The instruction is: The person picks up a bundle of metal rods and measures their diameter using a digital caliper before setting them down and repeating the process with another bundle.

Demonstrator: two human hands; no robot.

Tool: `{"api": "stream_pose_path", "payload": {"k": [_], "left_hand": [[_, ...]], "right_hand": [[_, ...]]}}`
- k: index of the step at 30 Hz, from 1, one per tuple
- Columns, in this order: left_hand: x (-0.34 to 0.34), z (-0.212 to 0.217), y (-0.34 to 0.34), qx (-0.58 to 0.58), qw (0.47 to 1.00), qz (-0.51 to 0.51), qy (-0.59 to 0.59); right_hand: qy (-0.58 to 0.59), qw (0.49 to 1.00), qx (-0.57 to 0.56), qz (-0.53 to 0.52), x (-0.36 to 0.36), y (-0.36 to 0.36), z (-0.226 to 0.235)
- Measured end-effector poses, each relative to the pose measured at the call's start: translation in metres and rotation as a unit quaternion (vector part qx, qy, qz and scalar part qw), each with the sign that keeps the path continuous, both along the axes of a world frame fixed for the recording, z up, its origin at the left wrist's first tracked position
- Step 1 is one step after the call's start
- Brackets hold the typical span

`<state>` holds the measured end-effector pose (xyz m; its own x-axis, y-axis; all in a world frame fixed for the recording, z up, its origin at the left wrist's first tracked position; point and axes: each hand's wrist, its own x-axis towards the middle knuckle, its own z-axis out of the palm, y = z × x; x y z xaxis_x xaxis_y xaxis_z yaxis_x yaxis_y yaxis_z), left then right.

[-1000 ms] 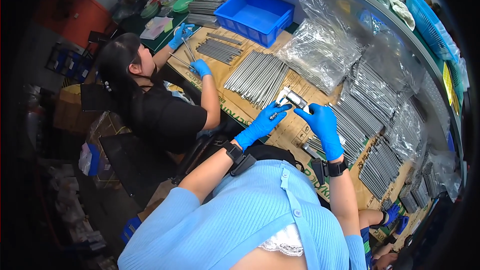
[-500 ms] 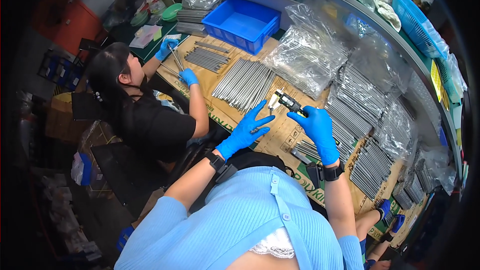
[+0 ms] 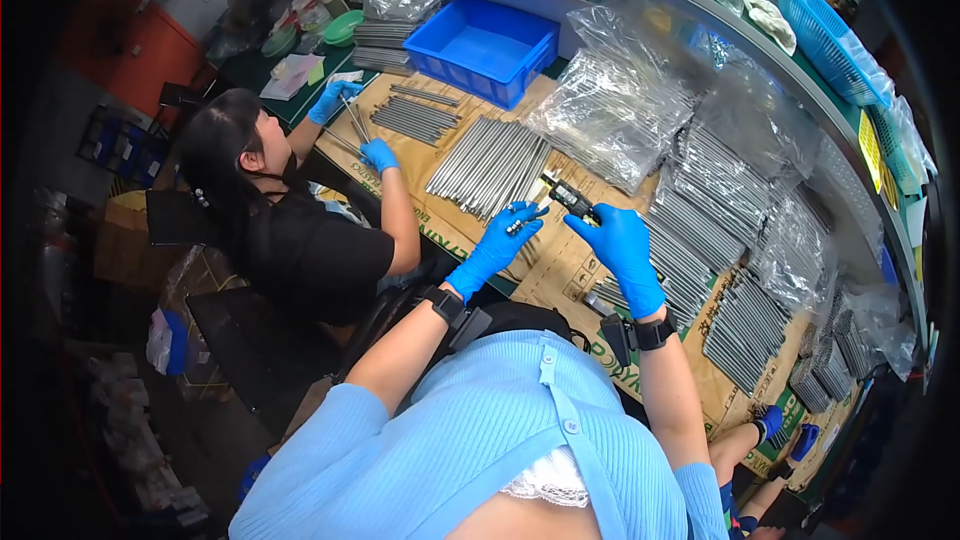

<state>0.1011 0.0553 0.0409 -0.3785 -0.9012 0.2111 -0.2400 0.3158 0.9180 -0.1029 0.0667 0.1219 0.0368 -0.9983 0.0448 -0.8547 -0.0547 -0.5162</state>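
Took the blue bin point(image 3: 458, 78) as reference for all positions. Found the right hand point(image 3: 618, 248) on the bin's near side, off to the right, in a narrow grip on a black caliper point(image 3: 572, 198) with a display. Located that caliper between the right hand and the bin, slanting with its measuring end up and to the left. Cannot tell the gap at that end, too small in view.

Observed the left hand point(image 3: 500, 245) on the bin's near side, fingers curled around small shiny metal pieces point(image 3: 514, 228). Cannot tell their number or full length — covered by the glove. Saw both hands near each other but apart, above a brown sheet point(image 3: 545, 285).

Noted a wide row of metal rods point(image 3: 488, 168) just in front of the bin, and a smaller rod group point(image 3: 415, 120) at its near left corner. Recorded clear plastic bags point(image 3: 610, 110) to the bin's right; cannot tell whether over or around the rods there. Listed further rod stacks point(image 3: 745, 335) farther right and nearer, plus a green bowl point(image 3: 344, 27) to the bin's left.

Saw a co-worker point(image 3: 310, 230) in black left of the bin, blue-gloved, holding several thin rods point(image 3: 357, 122).
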Motion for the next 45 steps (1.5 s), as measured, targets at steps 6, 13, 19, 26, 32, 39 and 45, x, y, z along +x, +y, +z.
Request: {"api": "stream_pose_path", "payload": {"k": [6, 13, 19, 26, 32, 39, 45], "left_hand": [[-0.005, 0.007, 0.003, 0.132, 0.990, 0.031, 0.042], [-0.003, 0.004, 0.004, 0.119, 0.992, 0.021, 0.036], [-0.003, 0.011, 0.006, 0.183, 0.982, 0.005, 0.046], [0.025, -0.008, 0.021, -0.034, 0.997, -0.002, -0.069], [0.028, -0.001, 0.030, -0.055, 0.992, -0.026, -0.113], [0.001, -0.014, 0.007, -0.105, 0.988, -0.028, -0.111], [0.003, -0.022, -0.003, -0.045, 0.996, 0.036, -0.072]], "right_hand": [[-0.008, 0.999, 0.006, 0.034, 0.000, 0.013, -0.011], [0.001, 0.999, 0.023, 0.043, 0.001, 0.016, -0.009], [-0.011, 0.998, 0.043, 0.033, -0.001, 0.018, -0.001], [-0.005, 0.999, 0.031, 0.018, -0.016, 0.019, 0.017], [0.026, 1.000, 0.005, 0.017, -0.016, 0.012, 0.023], [0.042, 0.998, -0.039, 0.028, 0.007, 0.009, -0.002], [0.009, 0.999, -0.050, 0.015, 0.004, 0.021, -0.021]]}}
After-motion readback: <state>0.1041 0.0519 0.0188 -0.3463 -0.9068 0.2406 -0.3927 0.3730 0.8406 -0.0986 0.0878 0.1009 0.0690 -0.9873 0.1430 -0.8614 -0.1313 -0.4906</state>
